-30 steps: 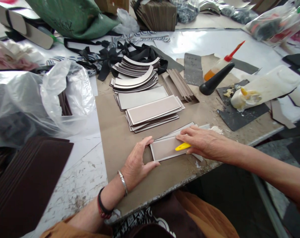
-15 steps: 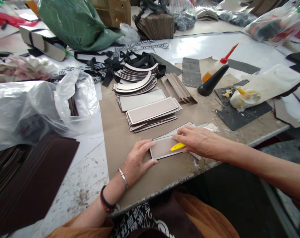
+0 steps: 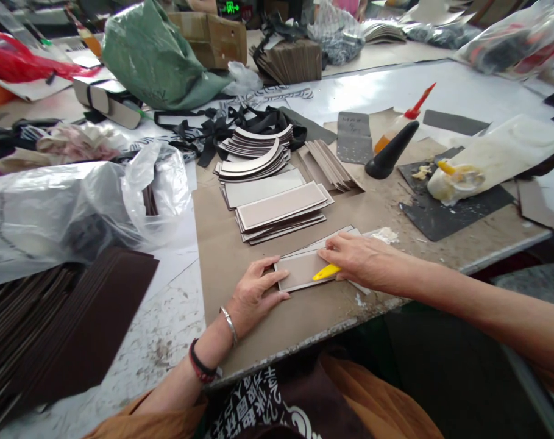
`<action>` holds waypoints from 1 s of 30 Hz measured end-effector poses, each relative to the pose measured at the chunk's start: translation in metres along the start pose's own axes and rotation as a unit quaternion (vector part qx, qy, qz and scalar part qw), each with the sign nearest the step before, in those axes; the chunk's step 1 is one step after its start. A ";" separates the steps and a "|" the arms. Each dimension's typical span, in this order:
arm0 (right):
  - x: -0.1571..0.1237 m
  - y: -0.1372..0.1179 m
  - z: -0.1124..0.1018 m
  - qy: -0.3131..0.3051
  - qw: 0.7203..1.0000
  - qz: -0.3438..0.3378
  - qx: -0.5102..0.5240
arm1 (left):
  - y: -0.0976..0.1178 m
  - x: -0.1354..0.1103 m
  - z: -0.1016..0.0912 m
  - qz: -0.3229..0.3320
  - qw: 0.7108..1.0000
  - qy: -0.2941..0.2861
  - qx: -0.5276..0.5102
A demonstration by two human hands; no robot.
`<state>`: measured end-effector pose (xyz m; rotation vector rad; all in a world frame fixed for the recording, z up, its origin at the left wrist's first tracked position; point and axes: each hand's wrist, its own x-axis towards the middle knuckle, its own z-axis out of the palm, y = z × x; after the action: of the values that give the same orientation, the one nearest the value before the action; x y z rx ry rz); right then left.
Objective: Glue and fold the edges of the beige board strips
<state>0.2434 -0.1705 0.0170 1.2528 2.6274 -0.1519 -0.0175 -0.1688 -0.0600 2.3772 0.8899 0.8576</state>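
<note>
A pale beige rectangular panel (image 3: 299, 272) with a light border lies in front of me, on top of other thin strips. Around its left end is my left hand (image 3: 255, 286), its fingers spread, one fingertip on the surface and the thumb by the near edge. My right hand (image 3: 352, 259) is closed around a yellow-handled brush (image 3: 326, 272) and rests over the panel's right end. The handle's tapered tip points left across the panel; pale, frayed bristles (image 3: 385, 235) show beyond the hand. What the right fingers touch underneath is hidden.
Beyond the panel lie stacked rectangular panels (image 3: 281, 207) and curved strips (image 3: 253, 161). At the right are a cut-open glue bottle (image 3: 491, 161), a black cone (image 3: 392, 150) and a red-tipped bottle (image 3: 414, 113). Dark panels (image 3: 98, 317) and a plastic bag (image 3: 75, 207) sit left. The table edge (image 3: 304, 347) is near me.
The view has shifted slightly, showing more at the left and back. One finger of my left hand now reaches further onto the panel. My right hand and the brush have barely moved.
</note>
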 end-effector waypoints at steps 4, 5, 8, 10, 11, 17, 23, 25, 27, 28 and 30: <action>-0.001 -0.002 -0.002 0.006 1.000 -0.001 0.000 | -0.001 0.000 0.000 0.001 1.000 0.005 -0.006; -0.001 -0.002 -0.002 0.007 1.000 0.000 0.001 | -0.001 0.000 0.000 0.001 1.000 0.006 -0.007; -0.001 -0.003 -0.003 0.008 1.000 0.004 -0.001 | 0.000 0.000 0.000 0.000 1.000 0.006 -0.009; -0.001 -0.003 -0.002 0.010 1.000 0.002 -0.007 | 0.002 0.000 0.000 0.001 1.000 0.006 -0.007; -0.001 -0.003 -0.002 0.010 1.000 0.001 -0.009 | 0.003 0.000 -0.001 0.003 1.000 0.006 -0.005; -0.002 -0.004 0.001 0.013 1.000 -0.001 -0.018 | 0.007 0.001 -0.003 0.012 1.000 0.014 0.021; -0.003 -0.003 0.005 0.027 0.999 -0.007 -0.035 | 0.009 0.003 -0.003 0.028 0.998 0.028 0.045; -0.003 -0.002 0.007 0.037 0.998 -0.012 -0.040 | 0.009 0.003 -0.003 0.027 0.998 0.030 0.049; -0.003 -0.002 0.008 0.044 0.998 -0.017 -0.040 | 0.008 0.002 -0.002 0.029 0.998 0.031 0.055; -0.003 -0.002 0.009 0.045 0.998 -0.017 -0.039 | 0.008 0.002 -0.002 0.030 0.997 0.032 0.060; -0.003 -0.002 0.008 0.047 0.998 -0.014 -0.036 | 0.009 0.001 -0.003 0.033 0.996 0.035 0.076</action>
<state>0.2450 -0.1759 0.0096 1.2292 2.7029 -0.0023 -0.0154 -0.1740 -0.0524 2.5335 0.9402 0.9324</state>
